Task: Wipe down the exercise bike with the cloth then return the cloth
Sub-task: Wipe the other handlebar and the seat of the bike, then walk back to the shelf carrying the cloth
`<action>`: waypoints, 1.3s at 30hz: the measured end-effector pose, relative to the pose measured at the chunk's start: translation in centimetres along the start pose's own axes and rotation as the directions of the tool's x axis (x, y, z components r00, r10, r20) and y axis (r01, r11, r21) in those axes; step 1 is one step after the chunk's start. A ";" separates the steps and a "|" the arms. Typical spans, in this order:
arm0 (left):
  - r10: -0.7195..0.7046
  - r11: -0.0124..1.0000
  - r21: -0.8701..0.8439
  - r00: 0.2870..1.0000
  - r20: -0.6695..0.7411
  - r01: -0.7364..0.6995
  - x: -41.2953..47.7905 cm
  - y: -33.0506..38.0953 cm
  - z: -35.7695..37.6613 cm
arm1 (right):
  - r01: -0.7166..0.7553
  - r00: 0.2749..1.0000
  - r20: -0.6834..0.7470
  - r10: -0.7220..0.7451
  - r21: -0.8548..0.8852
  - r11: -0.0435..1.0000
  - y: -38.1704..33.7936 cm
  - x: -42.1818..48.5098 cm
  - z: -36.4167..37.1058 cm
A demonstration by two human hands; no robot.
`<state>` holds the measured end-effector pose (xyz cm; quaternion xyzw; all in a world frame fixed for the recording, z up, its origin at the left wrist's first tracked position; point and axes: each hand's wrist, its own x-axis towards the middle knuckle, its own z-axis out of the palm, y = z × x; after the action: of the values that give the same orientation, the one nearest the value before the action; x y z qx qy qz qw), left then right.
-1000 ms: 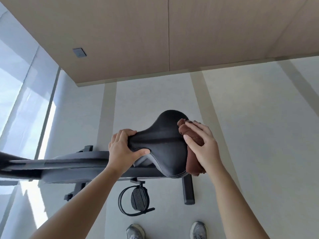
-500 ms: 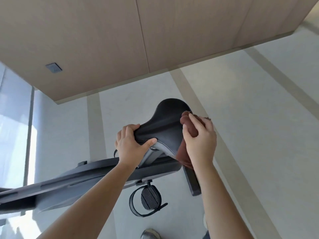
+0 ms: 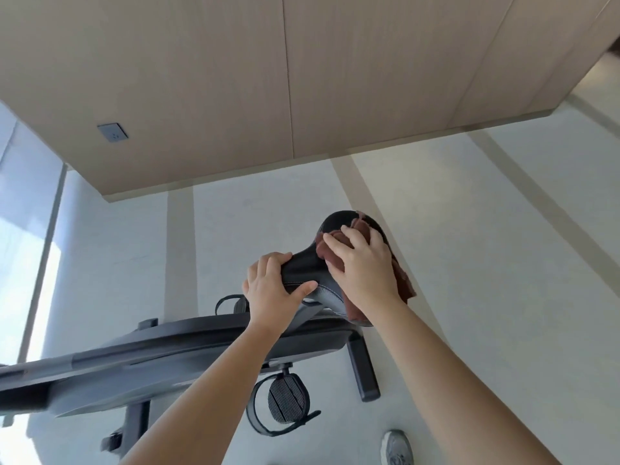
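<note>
A: Left hand point(image 3: 271, 290)?
B: Clamped on the narrow nose of the black padded saddle point(image 3: 310, 268), fingers curled over the far edge, thumb pressed along the stitched near side.
A: Right hand point(image 3: 364, 268)?
B: Spread flat, palm down, pressing the reddish-brown terry cloth point(image 3: 360, 228) onto the wide rear part of the saddle. Fingers splayed rather than closed around the fabric.
A: Lie of the cloth?
B: Bunched on top of the saddle under the palm, with a fold draped down the right side and hanging just below the wrist.
A: Rest of the dark grey exercise bike point(image 3: 167, 357)?
B: Frame running left from beneath the saddle; ribbed black pedal with strap point(image 3: 285, 402) below it; rear foot bar point(image 3: 364, 369) on the pale floor point(image 3: 469, 263). Grey sneaker point(image 3: 397, 446) at the bottom edge, near the foot bar.
</note>
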<state>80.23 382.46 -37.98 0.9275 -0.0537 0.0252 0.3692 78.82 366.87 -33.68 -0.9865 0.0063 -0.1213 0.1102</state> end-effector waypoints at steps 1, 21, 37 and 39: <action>0.002 1.000 0.002 1.000 0.002 -0.002 0.0 0.0 0.0 | 0.027 0.997 0.066 -0.026 -0.006 1.000 -0.2 1.0 0.1; -0.011 0.989 -0.142 0.986 0.165 0.035 -1.6 -0.2 -2.7 | -0.002 1.000 0.014 0.004 -0.099 0.995 -1.0 -4.5 -0.8; 0.296 0.854 0.365 0.924 0.243 -0.370 -9.0 8.9 -2.5 | -0.183 0.982 0.075 0.175 0.111 0.977 3.0 -11.9 -7.6; 0.367 0.828 0.349 0.895 0.255 -0.439 -9.2 11.7 -1.7 | -0.222 0.975 0.034 0.219 0.129 0.966 4.8 -12.6 -9.3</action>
<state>69.71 375.92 -29.57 0.9486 -0.2751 0.0311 0.1530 64.43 360.66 -28.88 -0.9713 0.1069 -0.0988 0.1883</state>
